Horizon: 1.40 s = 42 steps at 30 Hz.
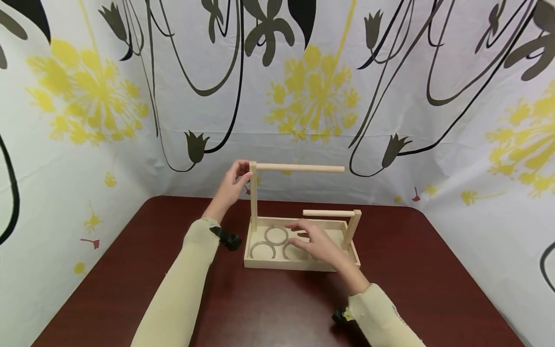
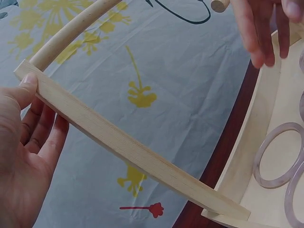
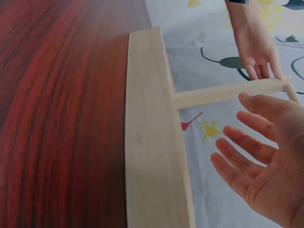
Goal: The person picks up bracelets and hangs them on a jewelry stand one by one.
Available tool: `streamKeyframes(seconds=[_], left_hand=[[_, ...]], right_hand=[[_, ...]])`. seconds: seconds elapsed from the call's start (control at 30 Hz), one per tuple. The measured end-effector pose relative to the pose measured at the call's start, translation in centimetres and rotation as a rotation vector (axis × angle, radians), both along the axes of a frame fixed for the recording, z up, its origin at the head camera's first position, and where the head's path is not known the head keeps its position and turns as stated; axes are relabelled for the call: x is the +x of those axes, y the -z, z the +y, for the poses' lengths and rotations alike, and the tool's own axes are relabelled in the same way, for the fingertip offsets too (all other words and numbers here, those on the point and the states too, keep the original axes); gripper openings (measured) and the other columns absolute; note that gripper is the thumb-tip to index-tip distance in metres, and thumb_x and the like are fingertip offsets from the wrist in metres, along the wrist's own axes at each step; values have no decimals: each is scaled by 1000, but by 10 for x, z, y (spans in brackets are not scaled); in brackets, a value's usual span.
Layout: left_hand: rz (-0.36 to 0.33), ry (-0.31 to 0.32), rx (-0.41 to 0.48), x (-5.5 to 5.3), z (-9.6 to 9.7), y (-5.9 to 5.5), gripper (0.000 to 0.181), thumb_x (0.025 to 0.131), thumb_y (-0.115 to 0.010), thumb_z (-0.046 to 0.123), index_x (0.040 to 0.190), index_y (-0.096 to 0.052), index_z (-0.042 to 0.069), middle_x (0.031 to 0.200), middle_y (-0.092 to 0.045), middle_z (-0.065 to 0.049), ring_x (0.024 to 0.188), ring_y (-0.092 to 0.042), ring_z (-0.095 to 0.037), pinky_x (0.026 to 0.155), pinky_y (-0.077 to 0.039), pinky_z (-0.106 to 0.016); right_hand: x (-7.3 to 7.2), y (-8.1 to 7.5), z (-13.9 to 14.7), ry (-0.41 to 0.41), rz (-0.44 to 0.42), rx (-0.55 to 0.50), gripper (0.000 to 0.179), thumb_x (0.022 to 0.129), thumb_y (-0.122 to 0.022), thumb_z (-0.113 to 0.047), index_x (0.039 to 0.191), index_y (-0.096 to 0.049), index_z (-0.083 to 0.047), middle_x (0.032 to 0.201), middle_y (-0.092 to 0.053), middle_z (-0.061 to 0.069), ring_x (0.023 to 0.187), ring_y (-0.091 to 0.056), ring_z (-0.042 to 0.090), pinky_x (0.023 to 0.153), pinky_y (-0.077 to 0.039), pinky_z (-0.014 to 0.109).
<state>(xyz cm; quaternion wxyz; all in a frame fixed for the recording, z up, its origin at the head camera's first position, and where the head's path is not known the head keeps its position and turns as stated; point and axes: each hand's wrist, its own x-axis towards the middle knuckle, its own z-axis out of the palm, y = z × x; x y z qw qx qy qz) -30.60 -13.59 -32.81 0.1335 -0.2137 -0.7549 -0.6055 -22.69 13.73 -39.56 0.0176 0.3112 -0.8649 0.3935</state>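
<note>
A shallow wooden tray (image 1: 286, 264) carries a tall post (image 1: 254, 202) at its left end, with a long round rod (image 1: 299, 167) reaching right from the top. My left hand (image 1: 231, 185) holds that post near its top, thumb (image 2: 29, 81) on one face and fingers behind. Over the tray hovers my right hand (image 1: 318, 243), fingers apart and loosely bent, nothing between them. Pale purplish bangles (image 2: 259, 164) lie flat in the tray below it; the right hand partly hides one. At the right end stands a shorter post (image 1: 352, 231) with a short rod (image 1: 329, 213) pointing left.
The tray sits on a dark red-brown table (image 1: 277, 308). Behind and at both sides hangs a white cloth (image 1: 243, 120) with yellow and dark plant prints. A black wrist camera (image 1: 230, 240) is strapped beside the left sleeve, left of the tray.
</note>
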Motion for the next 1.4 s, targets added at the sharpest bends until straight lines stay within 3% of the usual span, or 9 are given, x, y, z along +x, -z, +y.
streamKeyframes(seconds=[0.37,0.8,1.03,1.2,1.4], left_hand=[[23,3,-13,-1,-1,3,30,104,-48,7,131,-46,-7,128,-55,-27,121,-53,-36,105,-46,-49],[26,2,0,-2,1,3,30,104,-49,6,130,-45,-8,128,-54,-29,120,-52,-37,105,-45,-51],[19,0,-5,-1,2,5,31,105,-48,8,132,-45,-7,128,-54,-28,121,-52,-36,105,-44,-50],[8,-5,4,-1,1,7,31,104,-49,7,131,-45,-7,127,-54,-28,120,-52,-36,105,-44,-51],[26,-10,-3,-1,1,7,30,104,-49,7,131,-45,-7,126,-55,-28,119,-53,-35,103,-46,-47]], right_hand=[[-11,20,-12,-19,-23,-32,40,94,-68,-12,130,-58,4,131,-60,24,123,-57,43,105,-48,53],[-27,38,-26,84,-67,-120,45,91,-72,-15,130,-58,5,131,-60,24,125,-56,40,106,-47,51],[-32,47,-36,175,-153,-181,50,89,-75,-14,130,-56,8,129,-61,26,121,-58,43,105,-48,52],[-33,55,-42,253,-213,-136,59,87,-77,-20,134,-55,6,129,-62,24,120,-60,40,104,-48,51],[-34,57,-48,273,-175,-63,66,80,-82,-17,135,-55,5,127,-64,22,112,-61,35,101,-48,51]])
